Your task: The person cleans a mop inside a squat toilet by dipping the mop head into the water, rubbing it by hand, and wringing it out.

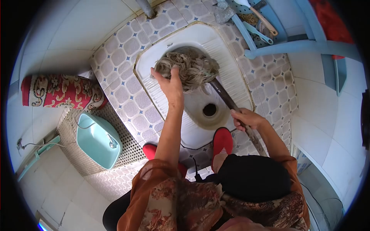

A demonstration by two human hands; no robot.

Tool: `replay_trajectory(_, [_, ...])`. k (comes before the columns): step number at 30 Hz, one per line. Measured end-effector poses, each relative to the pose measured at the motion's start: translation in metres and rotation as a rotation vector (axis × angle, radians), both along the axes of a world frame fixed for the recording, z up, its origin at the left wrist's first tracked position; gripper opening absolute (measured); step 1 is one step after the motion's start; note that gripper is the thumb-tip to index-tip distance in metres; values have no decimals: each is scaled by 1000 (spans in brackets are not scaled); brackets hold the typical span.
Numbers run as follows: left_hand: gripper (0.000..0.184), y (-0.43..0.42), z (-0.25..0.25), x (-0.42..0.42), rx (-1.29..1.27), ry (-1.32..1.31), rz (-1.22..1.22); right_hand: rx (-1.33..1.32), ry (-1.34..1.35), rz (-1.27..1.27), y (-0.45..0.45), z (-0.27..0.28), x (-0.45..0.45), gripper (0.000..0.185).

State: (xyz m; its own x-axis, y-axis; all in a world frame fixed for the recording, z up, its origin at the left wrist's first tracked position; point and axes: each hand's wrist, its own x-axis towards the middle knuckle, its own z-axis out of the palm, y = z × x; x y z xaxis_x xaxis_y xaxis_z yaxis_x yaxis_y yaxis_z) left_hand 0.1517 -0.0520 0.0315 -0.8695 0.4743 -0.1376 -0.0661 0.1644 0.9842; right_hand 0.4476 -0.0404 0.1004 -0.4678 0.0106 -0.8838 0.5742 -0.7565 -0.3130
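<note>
A mop has a head of grey, stringy strands that lies over the far part of the white squat toilet. Its dark handle slants down to the right across the pan. My right hand is wrapped around this handle, beside the toilet's right edge. At the near left side of the mop head is my left hand, its visible fingers spread against the strands. The dark drain hole shows below the mop head.
A turquoise basin with a shower head stands on perforated matting at left, below a red patterned rug. A blue rack holding brushes occupies the upper right. Red shoes stand at the toilet's near edge.
</note>
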Motion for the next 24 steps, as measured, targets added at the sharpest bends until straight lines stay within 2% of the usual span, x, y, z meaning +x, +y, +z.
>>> replay_trajectory(1, [75,-5,-1,3,-77,151,-23,8,-27,9,-1,-4,-4,47])
replay_trajectory(2, [70,-10,-2,1,-149,70,-163,16,-53,19,-4,-10,-8,48])
replay_trajectory(5, [60,-11,9,0,-263,46,-408,13,-66,32,-7,-18,-16,51])
replay_trajectory(6, [52,-11,-13,-6,-281,331,-479,0,-53,24,-8,-19,-15,51])
replay_trajectory(9, [50,10,-42,-16,-274,745,-548,-27,-7,36,-12,-22,-8,53])
replay_trajectory(10, [48,14,-45,-12,-409,633,-642,-36,12,49,-13,-24,-6,54])
replay_trajectory(13, [45,27,-57,-7,-592,688,-790,-11,-25,41,-20,-34,0,56])
replay_trajectory(18, [33,43,-72,-5,-721,838,-888,-16,-87,39,-18,-45,-4,55])
replay_trajectory(24, [30,77,-77,-22,-868,825,-1032,38,-132,14,0,-43,-25,51])
